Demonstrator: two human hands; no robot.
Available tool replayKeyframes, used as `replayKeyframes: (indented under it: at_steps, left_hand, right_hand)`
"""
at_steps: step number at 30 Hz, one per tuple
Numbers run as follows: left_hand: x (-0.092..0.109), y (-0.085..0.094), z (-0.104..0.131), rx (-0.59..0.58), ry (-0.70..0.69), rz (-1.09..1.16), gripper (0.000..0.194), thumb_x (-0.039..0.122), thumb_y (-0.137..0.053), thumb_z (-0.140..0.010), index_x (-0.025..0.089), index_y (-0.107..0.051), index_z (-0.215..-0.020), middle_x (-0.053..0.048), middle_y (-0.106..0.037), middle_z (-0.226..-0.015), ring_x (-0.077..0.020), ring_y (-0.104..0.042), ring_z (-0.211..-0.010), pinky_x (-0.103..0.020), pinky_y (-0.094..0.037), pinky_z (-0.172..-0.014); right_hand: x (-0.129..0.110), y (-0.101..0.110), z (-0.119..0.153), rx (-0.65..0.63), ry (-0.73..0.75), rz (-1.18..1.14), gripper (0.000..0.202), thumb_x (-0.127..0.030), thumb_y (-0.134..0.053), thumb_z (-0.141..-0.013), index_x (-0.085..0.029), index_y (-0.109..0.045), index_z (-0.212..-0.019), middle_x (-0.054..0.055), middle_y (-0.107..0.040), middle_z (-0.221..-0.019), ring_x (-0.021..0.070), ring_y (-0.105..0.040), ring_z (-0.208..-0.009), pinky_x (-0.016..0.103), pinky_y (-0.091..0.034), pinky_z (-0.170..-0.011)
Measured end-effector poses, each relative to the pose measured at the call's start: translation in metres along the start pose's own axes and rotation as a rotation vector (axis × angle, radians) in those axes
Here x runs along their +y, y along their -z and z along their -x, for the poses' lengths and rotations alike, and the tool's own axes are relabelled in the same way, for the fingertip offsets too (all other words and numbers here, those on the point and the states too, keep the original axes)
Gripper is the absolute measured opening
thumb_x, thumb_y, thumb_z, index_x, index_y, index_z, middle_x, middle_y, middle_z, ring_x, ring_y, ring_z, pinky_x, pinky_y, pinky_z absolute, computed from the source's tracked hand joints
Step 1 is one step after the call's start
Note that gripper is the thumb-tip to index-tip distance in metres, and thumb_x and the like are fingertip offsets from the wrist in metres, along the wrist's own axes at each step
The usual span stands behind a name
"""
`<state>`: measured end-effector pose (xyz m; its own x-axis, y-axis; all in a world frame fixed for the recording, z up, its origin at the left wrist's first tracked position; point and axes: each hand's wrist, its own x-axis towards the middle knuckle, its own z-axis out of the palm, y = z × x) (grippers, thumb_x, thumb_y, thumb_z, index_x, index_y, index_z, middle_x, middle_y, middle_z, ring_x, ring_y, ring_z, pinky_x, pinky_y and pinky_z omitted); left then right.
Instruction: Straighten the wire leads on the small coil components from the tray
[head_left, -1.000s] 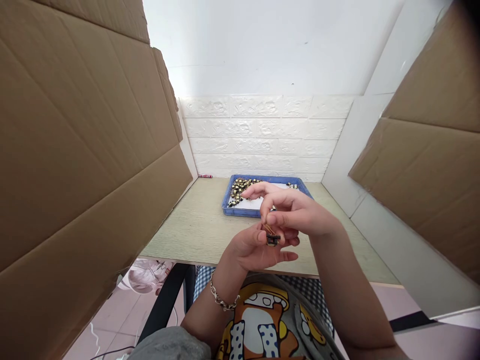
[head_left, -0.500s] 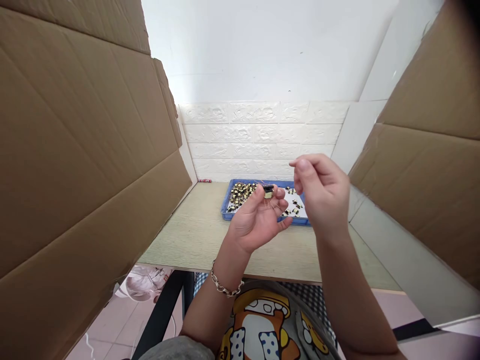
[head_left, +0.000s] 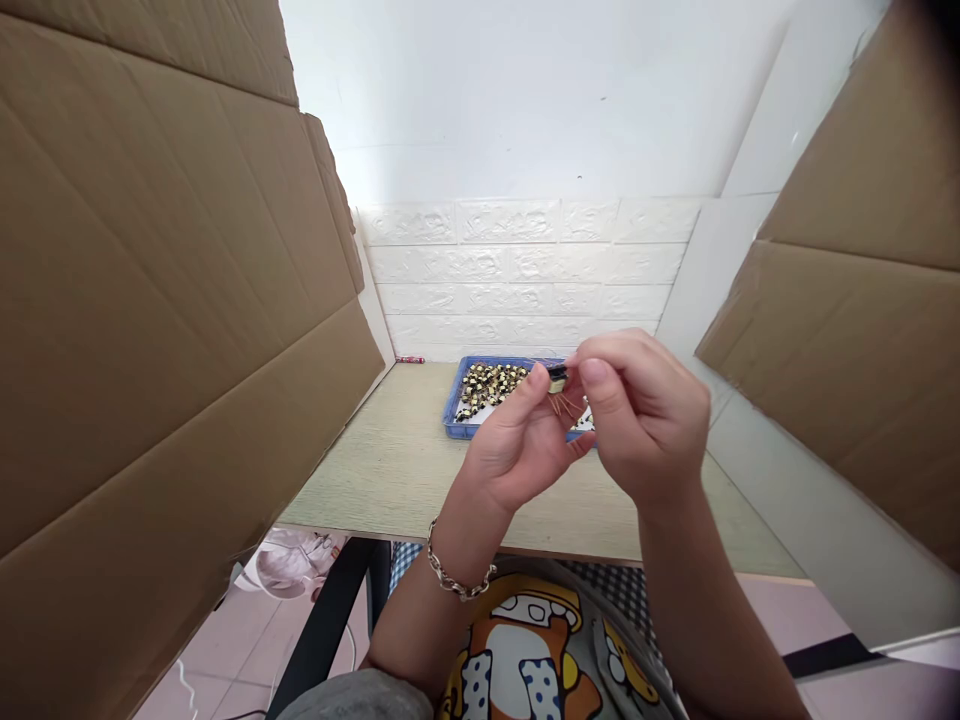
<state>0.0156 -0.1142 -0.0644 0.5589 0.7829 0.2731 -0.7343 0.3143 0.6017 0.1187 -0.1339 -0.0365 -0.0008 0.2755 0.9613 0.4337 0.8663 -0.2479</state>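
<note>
Now L hand (head_left: 517, 450) grips the part (head_left: 557, 378) btwn thumb + fingers, black side up, pale yellow side below. R hand (head_left: 652, 420) is back: half a sec ago it hung well apart; now its tips are right at the part's R end, thumb + index curled close tog. Can't tell if they've pinched anything. So attn looks to be on the part again, w/ both hands at it, prob at its wires (head_left: 566, 404), which fan out just under the fingertips. Part's held up in the air, higher than 1 sec ago, not set down.

Beyond the fingers, further out: tray (head_left: 459, 432), w/ pile (head_left: 491, 385) of similar parts to L of fingertips; tray's R side mostly hidden by hands. Farther L of fingers, at table's (head_left: 375, 470) back edge: red pen (head_left: 410, 360), approx.
</note>
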Motion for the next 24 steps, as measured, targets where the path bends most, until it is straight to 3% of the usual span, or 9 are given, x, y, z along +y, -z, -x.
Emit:
replayKeyframes:
  at_steps: [9, 24]
  left_hand:
    - [-0.0028, 0.0002, 0.0019, 0.061, -0.075, -0.012, 0.024, 0.037, -0.068, -0.07, 0.02, -0.063, -0.086, 0.002, -0.061, -0.091, -0.0128, -0.053, -0.088, -0.024, -0.037, -0.065]
    - [-0.0041, -0.004, 0.0054, 0.104, -0.166, -0.11, 0.024, 0.036, -0.07, -0.068, 0.018, -0.065, -0.083, 0.0, -0.062, -0.089, -0.0121, -0.054, -0.087, -0.023, -0.039, -0.066]
  right_hand:
    - [0.0031, 0.0004, 0.0039, -0.018, 0.048, 0.027, 0.012, -0.009, -0.05, -0.08, -0.016, -0.059, -0.075, 0.002, -0.06, -0.071, 0.011, -0.054, -0.069, 0.026, -0.044, -0.062]
    - [0.0025, -0.0012, 0.0065, 0.015, 0.087, 0.031, 0.013, -0.01, -0.051, -0.079, -0.019, -0.06, -0.076, 0.002, -0.061, -0.073, 0.0126, -0.056, -0.069, 0.028, -0.047, -0.06]
